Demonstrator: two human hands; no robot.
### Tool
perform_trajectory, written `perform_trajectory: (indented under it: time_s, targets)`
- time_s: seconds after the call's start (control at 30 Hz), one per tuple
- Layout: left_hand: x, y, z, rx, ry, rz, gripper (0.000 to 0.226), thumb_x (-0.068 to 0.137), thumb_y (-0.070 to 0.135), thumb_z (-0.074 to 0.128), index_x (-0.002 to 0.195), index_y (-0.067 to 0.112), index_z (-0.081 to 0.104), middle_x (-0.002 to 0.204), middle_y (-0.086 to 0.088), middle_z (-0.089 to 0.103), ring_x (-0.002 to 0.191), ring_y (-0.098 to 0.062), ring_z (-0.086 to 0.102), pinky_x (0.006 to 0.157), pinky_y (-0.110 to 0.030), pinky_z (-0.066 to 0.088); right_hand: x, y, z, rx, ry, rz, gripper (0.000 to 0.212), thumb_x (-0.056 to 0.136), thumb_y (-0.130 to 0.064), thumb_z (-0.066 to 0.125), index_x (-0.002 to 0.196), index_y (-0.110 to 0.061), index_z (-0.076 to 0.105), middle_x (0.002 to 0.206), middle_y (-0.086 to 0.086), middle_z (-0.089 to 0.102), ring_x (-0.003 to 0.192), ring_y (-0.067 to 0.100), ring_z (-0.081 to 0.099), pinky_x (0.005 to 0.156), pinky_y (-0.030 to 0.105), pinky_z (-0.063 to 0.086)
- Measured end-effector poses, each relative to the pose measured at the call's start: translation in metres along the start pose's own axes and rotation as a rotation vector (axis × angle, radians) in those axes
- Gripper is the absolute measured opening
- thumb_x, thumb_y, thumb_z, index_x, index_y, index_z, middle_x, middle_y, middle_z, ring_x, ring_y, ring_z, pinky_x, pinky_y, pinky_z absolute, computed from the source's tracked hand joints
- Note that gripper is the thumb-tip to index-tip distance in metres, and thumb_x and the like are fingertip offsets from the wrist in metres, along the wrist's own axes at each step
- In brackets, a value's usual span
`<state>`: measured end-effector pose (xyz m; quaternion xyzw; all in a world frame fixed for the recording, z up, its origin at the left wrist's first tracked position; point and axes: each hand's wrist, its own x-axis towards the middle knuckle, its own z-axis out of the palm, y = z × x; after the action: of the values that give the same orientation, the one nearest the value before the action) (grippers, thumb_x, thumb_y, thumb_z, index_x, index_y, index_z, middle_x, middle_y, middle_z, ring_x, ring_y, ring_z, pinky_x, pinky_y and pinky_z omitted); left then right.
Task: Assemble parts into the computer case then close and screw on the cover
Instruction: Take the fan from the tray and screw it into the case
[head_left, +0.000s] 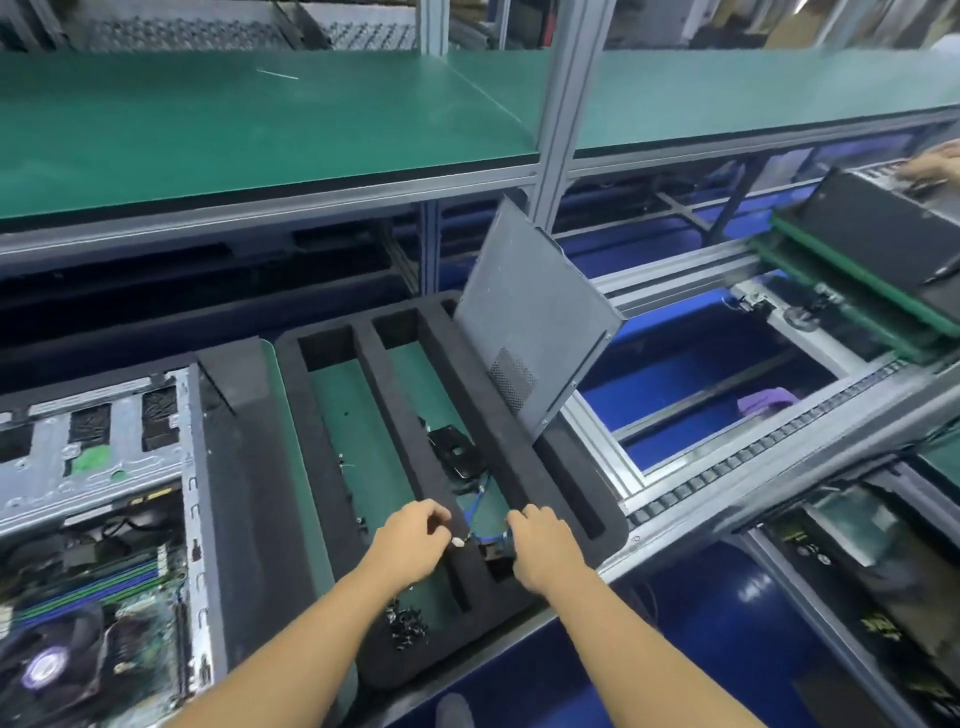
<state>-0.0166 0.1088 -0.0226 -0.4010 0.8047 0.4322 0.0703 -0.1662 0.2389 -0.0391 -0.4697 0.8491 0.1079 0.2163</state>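
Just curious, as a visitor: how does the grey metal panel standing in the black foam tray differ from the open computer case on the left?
The grey metal panel is a single flat sheet, tilted upright in a slot of the black foam tray; the open computer case lies flat, uncovered. The panel is plain with a small vent grid; the case shows a circuit board and fan inside. Both are grey metal.

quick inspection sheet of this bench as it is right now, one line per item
surface: green mat showing through a black foam tray
job's things: open computer case at left, board exposed; grey cover panel leaning upright in the tray's right slot
clutter: loose black screws at the tray's near end; small black part in the middle slot
grippers: left hand pinches a white connector; right hand on the blue cable
cables: blue cable lies in the middle slot
surroundings: conveyor rails at right; green shelf above; another person's hand far right
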Motion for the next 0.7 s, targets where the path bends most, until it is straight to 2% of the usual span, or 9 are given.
perform_trajectory:
  time_s: [0.13, 0.2, 0.27, 0.33, 0.43, 0.53, 0.57, 0.63, 0.7]
  targets:
    - [0.001, -0.011, 0.002, -0.061, 0.068, -0.054, 0.024, 0.096, 0.02, 0.049, 0.116, 0.027, 0.061, 0.111, 0.008, 0.061, 0.092, -0.008, 0.059, 0.074, -0.02, 0.044, 0.016, 0.007, 0.022, -0.199, 0.043, -0.087, 0.031, 0.097, -0.024, 0.063, 0.125, -0.017, 0.053, 0.125, 0.006, 0.058, 0.119, 0.029, 0.051, 0.1, 0.04, 0.034]
    - [-0.002, -0.017, -0.002, -0.096, 0.108, -0.077, 0.021, 0.095, 0.021, 0.05, 0.112, 0.029, 0.061, 0.108, 0.011, 0.062, 0.091, -0.005, 0.059, 0.07, -0.015, 0.042, 0.023, 0.008, 0.027, -0.19, 0.093, -0.128, 0.022, 0.098, -0.025, 0.061, 0.119, -0.019, 0.056, 0.121, 0.004, 0.062, 0.115, 0.028, 0.056, 0.097, 0.04, 0.034]
    - [-0.006, -0.019, -0.011, -0.154, 0.164, -0.1, 0.018, 0.095, 0.021, 0.051, 0.106, 0.032, 0.061, 0.102, 0.013, 0.064, 0.086, -0.005, 0.062, 0.061, -0.007, 0.041, 0.032, 0.012, 0.021, -0.112, 0.126, -0.171, 0.023, 0.1, -0.032, 0.059, 0.12, -0.021, 0.058, 0.12, 0.002, 0.061, 0.115, 0.027, 0.058, 0.096, 0.039, 0.035]
    - [-0.009, -0.018, -0.025, -0.222, 0.231, -0.107, 0.018, 0.094, 0.022, 0.052, 0.101, 0.035, 0.061, 0.098, 0.013, 0.066, 0.083, -0.004, 0.064, 0.056, -0.005, 0.041, 0.041, 0.019, 0.005, 0.057, 0.136, -0.191, 0.029, 0.099, -0.037, 0.061, 0.124, -0.023, 0.059, 0.12, -0.001, 0.059, 0.115, 0.025, 0.059, 0.096, 0.036, 0.04]
    - [-0.013, -0.015, -0.047, -0.321, 0.324, -0.085, 0.019, 0.095, 0.023, 0.053, 0.096, 0.041, 0.061, 0.102, 0.015, 0.067, 0.088, 0.0, 0.063, 0.064, -0.006, 0.042, 0.047, 0.028, -0.026, 0.409, 0.182, -0.199, 0.031, 0.095, -0.032, 0.068, 0.123, -0.019, 0.063, 0.112, -0.004, 0.06, 0.106, 0.019, 0.06, 0.09, 0.028, 0.044]
    - [-0.022, -0.013, -0.066, -0.437, 0.382, -0.052, 0.017, 0.096, 0.025, 0.055, 0.096, 0.041, 0.062, 0.104, 0.015, 0.068, 0.093, 0.003, 0.062, 0.069, -0.009, 0.041, 0.042, 0.016, -0.062, 0.756, 0.246, -0.188, 0.011, 0.093, -0.026, 0.073, 0.101, -0.026, 0.066, 0.095, -0.013, 0.065, 0.089, 0.009, 0.06, 0.074, 0.008, 0.04]
    - [-0.026, -0.013, -0.072, -0.472, 0.394, -0.041, 0.017, 0.096, 0.025, 0.055, 0.097, 0.04, 0.063, 0.105, 0.014, 0.068, 0.094, 0.003, 0.062, 0.07, -0.01, 0.041, 0.039, 0.005, -0.074, 0.871, 0.245, -0.188, 0.007, 0.092, -0.026, 0.074, 0.092, -0.029, 0.068, 0.087, -0.015, 0.069, 0.082, 0.008, 0.062, 0.071, 0.006, 0.041]
    - [-0.035, -0.014, -0.086, -0.547, 0.424, -0.023, 0.017, 0.095, 0.024, 0.057, 0.1, 0.039, 0.064, 0.107, 0.016, 0.068, 0.099, 0.001, 0.061, 0.076, -0.014, 0.043, 0.03, -0.021, -0.095, 1.109, 0.211, -0.206, 0.006, 0.09, -0.026, 0.075, 0.085, -0.025, 0.073, 0.08, -0.008, 0.073, 0.073, 0.011, 0.064, 0.072, 0.017, 0.048]
    - [-0.048, -0.019, -0.1, -0.614, 0.453, -0.014, 0.018, 0.093, 0.027, 0.06, 0.106, 0.038, 0.065, 0.11, 0.019, 0.067, 0.103, -0.001, 0.061, 0.087, -0.023, 0.048, 0.019, -0.053, -0.111, 1.277, 0.172, -0.255, 0.014, 0.085, -0.036, 0.075, 0.09, -0.023, 0.076, 0.085, 0.003, 0.074, 0.076, 0.017, 0.064, 0.077, 0.035, 0.052]
